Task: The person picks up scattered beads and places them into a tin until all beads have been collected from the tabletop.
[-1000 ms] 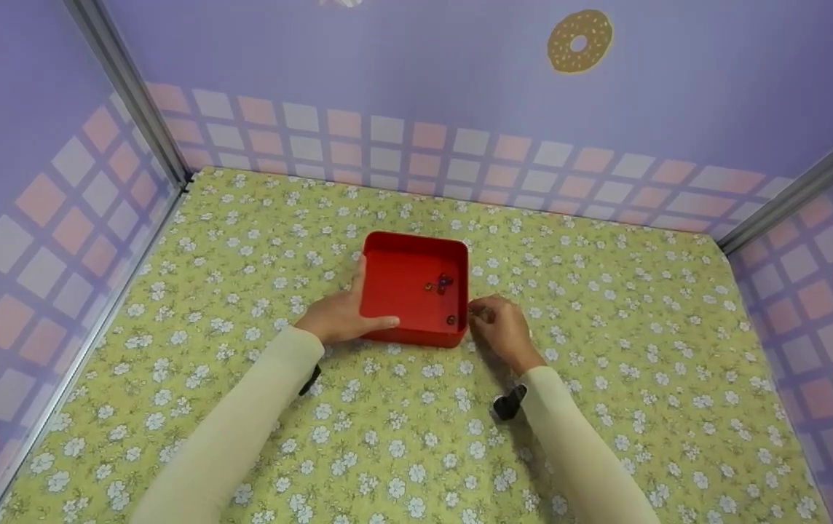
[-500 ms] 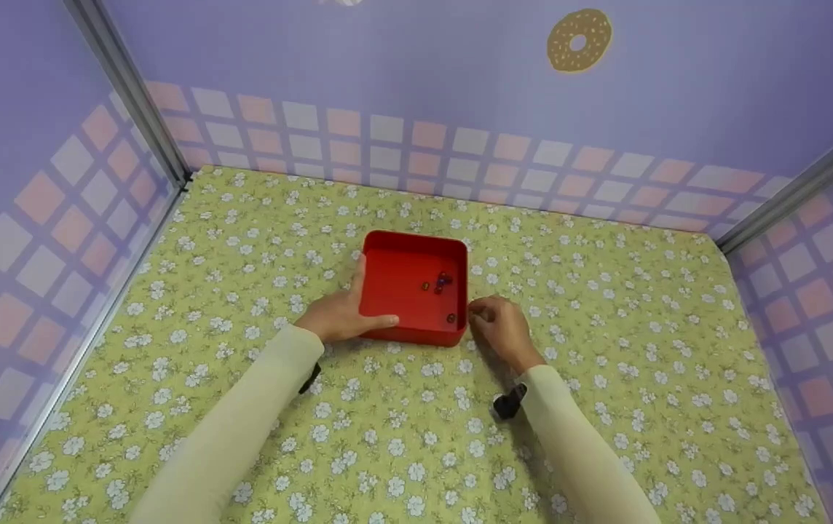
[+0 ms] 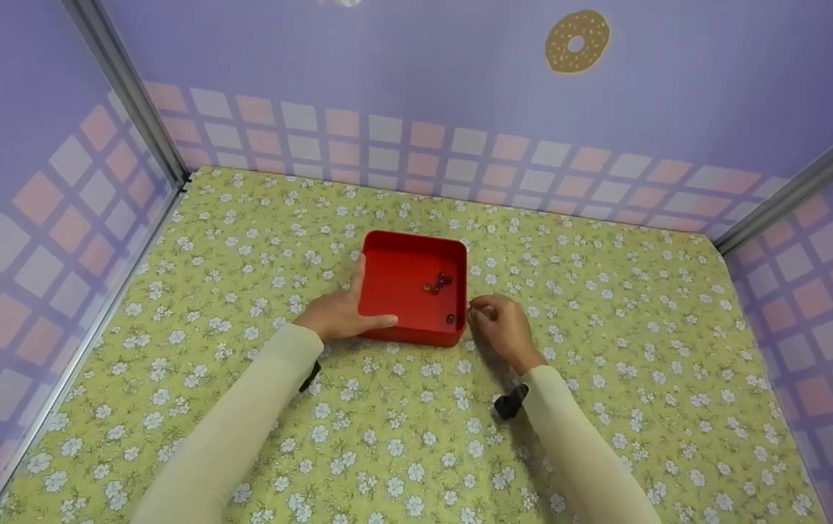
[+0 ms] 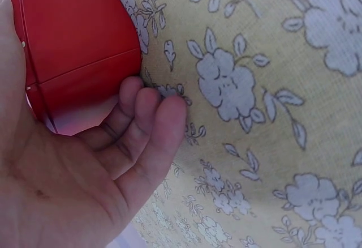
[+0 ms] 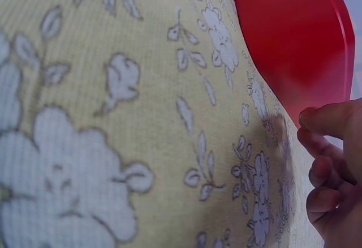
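Note:
A square red box (image 3: pixel 402 284) with low walls lies on the flowered cloth. Inside it sit a small cluster of shiny beads (image 3: pixel 443 279), a yellowish bead (image 3: pixel 427 287) and, nearer the front right corner, a dark bead (image 3: pixel 450 319). My left hand (image 3: pixel 336 314) holds the box's front left corner, its thumb over the front rim. In the left wrist view several fingers (image 4: pixel 164 129) bend loosely below the red wall. Against or very near the right wall is my right hand (image 3: pixel 507 331); in the right wrist view its fingers (image 5: pixel 322 200) are loosely bent and no held thing shows.
A yellow-green flowered cloth (image 3: pixel 387 437) covers the table. Purple walls with pink and white squares stand at the back (image 3: pixel 416 73), left and right, with metal corner posts (image 3: pixel 125 94). Black wrist gear (image 3: pixel 510 402) sits below the right hand.
Some beads in the cluster have shifted slightly, one toward the yellowish bead, which moved left and back a little. Both hands and the box stay nearly where they were.

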### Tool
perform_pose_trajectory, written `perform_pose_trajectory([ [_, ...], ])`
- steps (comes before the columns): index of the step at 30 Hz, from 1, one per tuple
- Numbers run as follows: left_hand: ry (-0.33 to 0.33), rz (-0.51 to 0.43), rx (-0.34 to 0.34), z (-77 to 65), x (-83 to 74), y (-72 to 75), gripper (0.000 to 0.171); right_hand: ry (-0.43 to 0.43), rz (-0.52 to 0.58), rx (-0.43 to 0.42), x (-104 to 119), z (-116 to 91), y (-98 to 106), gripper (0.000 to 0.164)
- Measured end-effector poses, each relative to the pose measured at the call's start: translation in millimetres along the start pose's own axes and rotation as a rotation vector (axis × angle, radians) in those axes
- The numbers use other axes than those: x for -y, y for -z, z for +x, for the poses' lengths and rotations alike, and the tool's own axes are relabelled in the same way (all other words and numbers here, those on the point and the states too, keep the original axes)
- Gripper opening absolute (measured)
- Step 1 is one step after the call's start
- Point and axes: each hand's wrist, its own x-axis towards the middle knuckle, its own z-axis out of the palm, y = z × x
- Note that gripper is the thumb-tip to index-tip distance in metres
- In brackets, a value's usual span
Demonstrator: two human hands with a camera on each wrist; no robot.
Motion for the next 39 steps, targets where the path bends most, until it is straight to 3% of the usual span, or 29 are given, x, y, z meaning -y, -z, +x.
perform_pose_trajectory([
  [7, -0.025, 0.013, 0.014, 0.8, 1.0, 1.1, 0.124, 0.014, 0.000, -0.035, 3, 0, 2, 0.015],
  [28, -0.012, -0.008, 0.000, 1.0, -0.1, 0.4, 0.125, 0.050, 0.034, -0.079, 8, -2, 6, 0.020],
  [39, -0.016, 0.010, 0.001, -1.8, -1.2, 1.5, 0.125, 0.083, 0.003, -0.146, 14, -1, 8, 0.019],
])
